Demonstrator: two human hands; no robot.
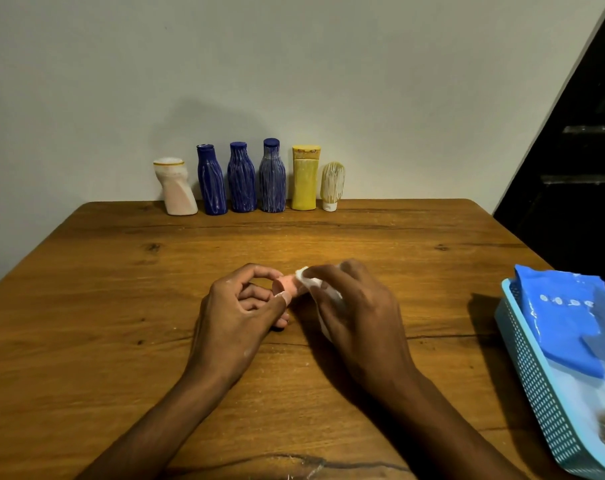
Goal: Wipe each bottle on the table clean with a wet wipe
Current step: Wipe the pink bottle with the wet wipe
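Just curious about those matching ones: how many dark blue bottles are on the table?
3, upright in the back row by the wall: left dark blue plastic bottle, middle blue bottle, right blue bottle. None seem hidden.

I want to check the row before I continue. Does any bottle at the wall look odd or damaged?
Yes. The white bottle at the left end of the row looks bent, its top leaning left. The three blue bottles, the yellow bottle and the small tube carry whitish streaks, so they look unwiped.

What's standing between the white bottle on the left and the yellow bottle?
Three blue bottles stand in a row between the white bottle and the yellow bottle, as the head view shows.
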